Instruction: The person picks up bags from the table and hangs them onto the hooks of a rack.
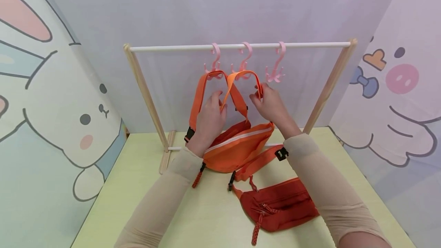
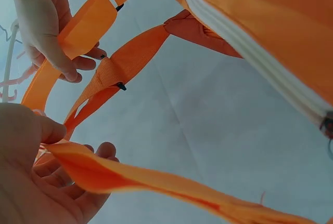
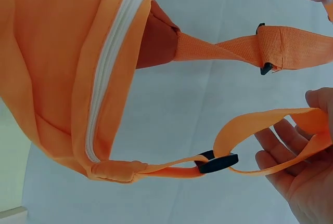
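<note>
An orange waist bag (image 1: 237,152) with a white zipper hangs in front of the rack. Its strap (image 1: 253,72) arches up at the middle pink hook (image 1: 245,62). My left hand (image 1: 211,118) holds one side of this strap between thumb and fingers. On the other side, my right hand (image 1: 270,102) holds the strap just below its bend, above a black slider (image 3: 218,162). Behind hangs a darker red-orange waist bag (image 1: 234,131), largely hidden, its strap (image 1: 199,102) looped over the left pink hook (image 1: 216,60).
A red waist bag (image 1: 279,204) lies on the pale table (image 1: 138,198) below my right forearm. The rack has a white rod (image 1: 165,48) on wooden legs (image 1: 146,95). At the right of the rod hangs a third pink hook (image 1: 277,64). Cartoon-printed walls stand around.
</note>
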A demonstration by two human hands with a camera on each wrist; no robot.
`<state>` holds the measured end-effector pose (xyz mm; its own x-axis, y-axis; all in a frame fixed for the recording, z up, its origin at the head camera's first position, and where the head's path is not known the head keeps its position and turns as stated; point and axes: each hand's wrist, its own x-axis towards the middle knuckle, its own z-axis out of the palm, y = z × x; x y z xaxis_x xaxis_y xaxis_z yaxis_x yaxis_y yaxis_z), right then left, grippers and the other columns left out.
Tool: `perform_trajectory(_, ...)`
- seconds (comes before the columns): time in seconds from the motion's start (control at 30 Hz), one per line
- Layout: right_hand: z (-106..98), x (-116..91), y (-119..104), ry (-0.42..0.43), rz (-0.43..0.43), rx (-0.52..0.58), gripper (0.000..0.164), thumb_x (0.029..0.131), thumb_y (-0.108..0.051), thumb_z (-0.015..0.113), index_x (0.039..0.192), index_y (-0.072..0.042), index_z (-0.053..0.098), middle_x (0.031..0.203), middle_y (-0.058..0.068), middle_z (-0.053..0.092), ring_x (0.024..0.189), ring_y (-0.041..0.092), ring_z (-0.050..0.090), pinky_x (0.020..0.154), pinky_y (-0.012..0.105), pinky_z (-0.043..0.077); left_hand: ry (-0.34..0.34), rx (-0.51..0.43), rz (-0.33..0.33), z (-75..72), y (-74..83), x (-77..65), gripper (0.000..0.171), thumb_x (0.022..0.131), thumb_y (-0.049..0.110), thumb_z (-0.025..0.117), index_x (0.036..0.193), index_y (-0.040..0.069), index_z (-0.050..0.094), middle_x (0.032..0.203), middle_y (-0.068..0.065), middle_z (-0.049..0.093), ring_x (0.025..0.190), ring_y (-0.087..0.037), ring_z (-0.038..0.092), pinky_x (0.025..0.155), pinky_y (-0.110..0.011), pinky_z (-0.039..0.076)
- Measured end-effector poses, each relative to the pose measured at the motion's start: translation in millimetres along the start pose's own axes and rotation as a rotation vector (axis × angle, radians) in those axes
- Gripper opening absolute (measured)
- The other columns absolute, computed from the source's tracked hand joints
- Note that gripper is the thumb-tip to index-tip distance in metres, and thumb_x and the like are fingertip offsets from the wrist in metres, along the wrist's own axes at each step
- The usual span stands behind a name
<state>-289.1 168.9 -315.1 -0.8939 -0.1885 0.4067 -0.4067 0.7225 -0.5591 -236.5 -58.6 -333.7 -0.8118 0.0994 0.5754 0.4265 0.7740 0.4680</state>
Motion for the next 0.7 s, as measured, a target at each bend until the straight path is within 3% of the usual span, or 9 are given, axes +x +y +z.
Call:
perform_trajectory(0.13,0,-2,4,-0.013,0.018,0.007,0.04,0.104,-0.028,0.069,0.129,-0.001,0.054,0.106,0.015,0.063,0.091,0.033,0.062,0.079,0.047,0.057,0.002,-0.001,0.017,1.8,-2.2,-4.3,0.05,0.104,0.019,0.07,0.147,0.005,0.049,0.104,-0.01,0.063,0.077,-0.021,0.06,0.064,-0.037,0.06)
perform_trajectory(0.27,0,-6,6,-0.017,0.026,0.036,0.052,0.102,-0.031,0.072,0.138,-0.001,0.049,0.11,0.016,0.06,0.105,0.038,0.061,0.087,0.05,0.055,0.008,-0.02,0.028,2.7,-4.0,-8.3,0.054,0.103,0.018,0.071,0.149,0.005,0.046,0.107,-0.011,0.063,0.079,-0.023,0.06,0.063,-0.039,0.059)
perform_trajectory(0.43,1,-11,8,-0.01,0.0,0.054,0.069,0.099,-0.034,0.077,0.151,-0.001,0.045,0.124,0.015,0.062,0.11,0.036,0.061,0.094,0.051,0.055,0.014,-0.035,0.047,3.2,-5.5,-13.2,0.059,0.103,0.019,0.072,0.152,0.005,0.042,0.116,-0.015,0.064,0.093,-0.026,0.064,0.07,-0.041,0.061)
perform_trajectory(0.7,-4,-21,11,-0.004,-0.006,0.027,0.081,0.097,-0.04,0.076,0.158,-0.001,0.039,0.143,0.019,0.056,0.123,0.037,0.057,0.104,0.058,0.051,0.021,-0.034,0.081,-0.6,-5.8,-20.7,0.065,0.102,0.021,0.072,0.155,0.004,0.04,0.132,-0.019,0.062,0.109,-0.029,0.065,0.077,-0.045,0.063)
